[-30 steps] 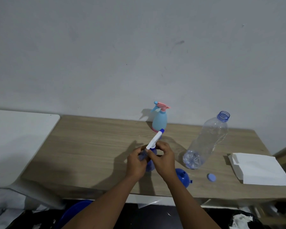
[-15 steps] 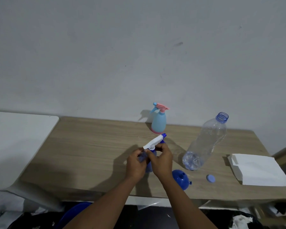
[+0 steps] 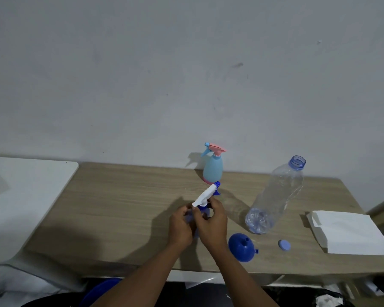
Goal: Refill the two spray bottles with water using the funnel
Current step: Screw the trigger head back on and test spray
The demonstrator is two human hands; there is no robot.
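Spray bottle (image 3: pixel 204 195) gripped by left hand (image 3: pixel 181 227); right hand (image 3: pixel 215 226) fingers (image 3: pixel 214 203) pinch collar (image 3: pixel 201 207).

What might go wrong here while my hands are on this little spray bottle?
The uncapped water bottle stands close beside your right hand; a bump could tip it toward the white paper. The funnel lies near the front edge of the table by your right forearm and might get knocked off.

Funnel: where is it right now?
Head view: the funnel sits on the table near its front edge, right of the right hand, with the loose cap further right.
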